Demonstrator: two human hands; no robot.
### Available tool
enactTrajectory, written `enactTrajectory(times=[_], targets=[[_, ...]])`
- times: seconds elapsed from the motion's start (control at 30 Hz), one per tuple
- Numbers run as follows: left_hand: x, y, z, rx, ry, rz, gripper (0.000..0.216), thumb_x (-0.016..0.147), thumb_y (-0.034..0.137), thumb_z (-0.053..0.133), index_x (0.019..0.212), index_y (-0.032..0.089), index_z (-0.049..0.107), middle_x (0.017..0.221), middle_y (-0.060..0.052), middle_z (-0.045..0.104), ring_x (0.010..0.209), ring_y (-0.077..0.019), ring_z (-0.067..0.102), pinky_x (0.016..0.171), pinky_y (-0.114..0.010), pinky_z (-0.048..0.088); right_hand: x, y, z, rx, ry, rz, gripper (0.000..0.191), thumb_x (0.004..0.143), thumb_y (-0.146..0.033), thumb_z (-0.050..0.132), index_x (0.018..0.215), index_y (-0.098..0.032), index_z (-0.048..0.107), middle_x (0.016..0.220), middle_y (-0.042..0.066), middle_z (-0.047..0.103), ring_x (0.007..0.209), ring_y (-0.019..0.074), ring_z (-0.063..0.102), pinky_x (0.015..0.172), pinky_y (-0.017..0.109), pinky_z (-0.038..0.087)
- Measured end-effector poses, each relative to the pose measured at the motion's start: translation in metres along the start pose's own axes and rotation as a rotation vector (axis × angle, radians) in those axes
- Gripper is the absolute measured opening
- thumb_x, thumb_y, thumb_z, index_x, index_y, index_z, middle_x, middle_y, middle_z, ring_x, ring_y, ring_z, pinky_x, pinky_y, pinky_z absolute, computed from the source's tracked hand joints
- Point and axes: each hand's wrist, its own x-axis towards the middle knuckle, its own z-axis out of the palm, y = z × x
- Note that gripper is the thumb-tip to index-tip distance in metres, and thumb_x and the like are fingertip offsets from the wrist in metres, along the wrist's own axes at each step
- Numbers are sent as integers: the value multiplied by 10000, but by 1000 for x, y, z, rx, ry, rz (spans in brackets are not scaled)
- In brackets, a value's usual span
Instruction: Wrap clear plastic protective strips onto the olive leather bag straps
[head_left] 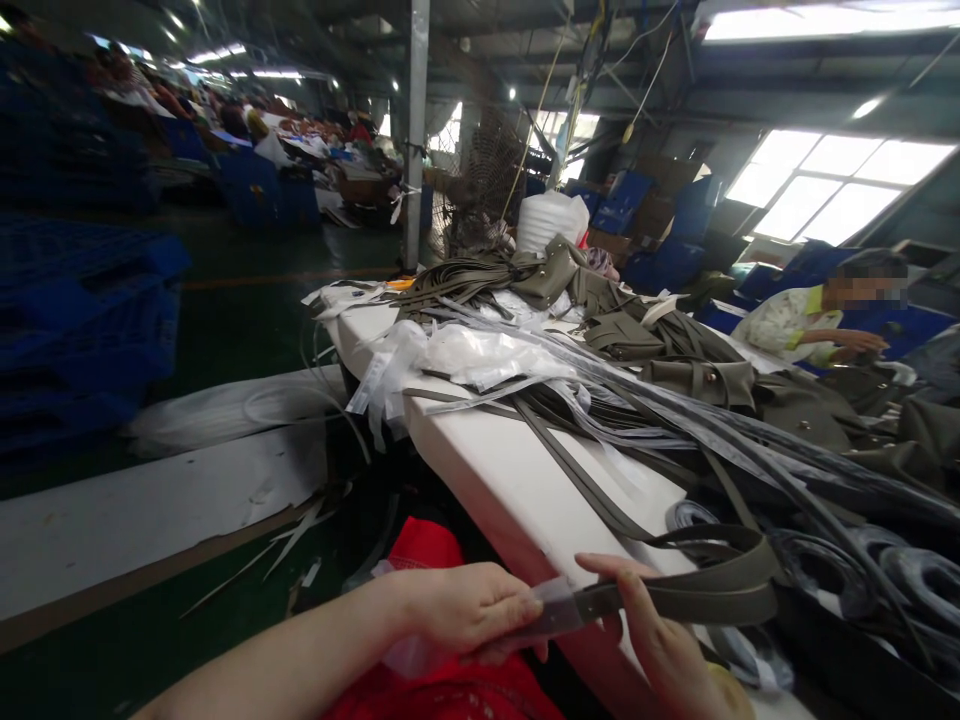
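Observation:
My left hand (491, 608) is closed on a clear plastic sleeve (561, 606) near the table's front edge. The end of an olive-grey strap (600, 598) reaches into the mouth of this sleeve. On the right, my right hand (649, 625) grips the strap close to that end, thumb and fingers around it. From there the strap loops to the right and runs back over the white table (517, 470). More olive straps (465, 280) and a heap of clear plastic sleeves (480, 355) lie farther up the table.
Olive bags (705, 385) and coiled, plastic-wrapped straps (821, 570) crowd the table's right side. A co-worker (795, 315) sits across on the right, hands over the material. A metal post (415, 140) and a fan (480, 185) stand behind. Blue pallets (82, 310) are stacked at left.

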Motion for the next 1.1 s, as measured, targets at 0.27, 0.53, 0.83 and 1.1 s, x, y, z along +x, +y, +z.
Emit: enactTrajectory(times=[0.27, 0.53, 0.83, 1.1], targets=[[7, -9, 10, -219, 92, -20, 654, 923, 728, 426, 971, 141, 710, 674, -23, 644, 500, -105, 509, 482, -201, 375, -12, 22, -7, 68, -130, 36, 288, 943, -466, 563, 948, -311, 806, 887, 33, 805, 809, 194, 767, 752, 221, 634], [-1, 5, 23, 643, 483, 228, 304, 991, 294, 481, 1055, 194, 760, 877, -63, 706, 777, -166, 616, 715, -272, 433, -26, 26, 3, 276, -263, 339, 263, 894, -470, 613, 920, -294, 807, 823, 43, 795, 660, 222, 733, 595, 285, 638], [0, -2, 21, 578, 345, 177, 275, 961, 291, 536, 977, 166, 781, 813, -59, 709, 731, -156, 637, 652, -232, 469, -40, 34, -5, 54, -347, 57, 155, 893, -387, 663, 956, -321, 788, 874, 10, 790, 815, 202, 746, 775, 246, 610], [5, 3, 25, 813, 408, 176, 146, 889, 190, 585, 833, 175, 719, 745, -16, 647, 658, -136, 581, 571, -241, 395, -29, 23, -2, 172, -399, 238, 210, 923, -405, 614, 844, -303, 780, 769, 9, 766, 693, 200, 715, 637, 247, 598]])
